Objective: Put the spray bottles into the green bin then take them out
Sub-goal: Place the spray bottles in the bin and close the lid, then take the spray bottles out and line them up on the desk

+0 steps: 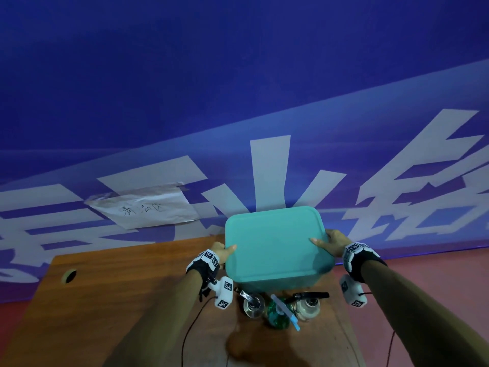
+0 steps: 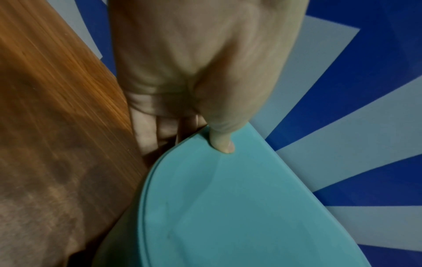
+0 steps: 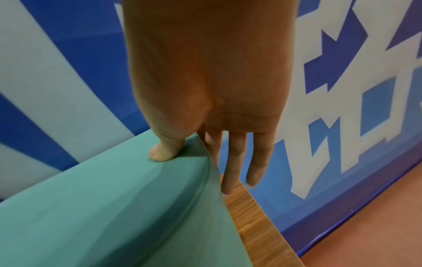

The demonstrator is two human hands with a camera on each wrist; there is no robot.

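Teal green bin (image 1: 275, 245), frame centre, pinched by left hand (image 1: 221, 252) and right hand (image 1: 333, 243); spray bottles (image 1: 277, 308) stand just below.

The head camera looks forward and down from above the wooden table (image 1: 119, 287) toward the blue wall banner (image 1: 238, 88). Each wrist camera looks close along its hand, and all three views share the green bin (image 1: 275, 245).

The upturned teal plastic bin (image 1: 275, 245) fills the centre of the frame, walling off the far desk edge. Three spray bottles (image 1: 277, 307) crowd the lower centre just below it. Bare wooden desk top (image 1: 119, 287) lies open at lower left.
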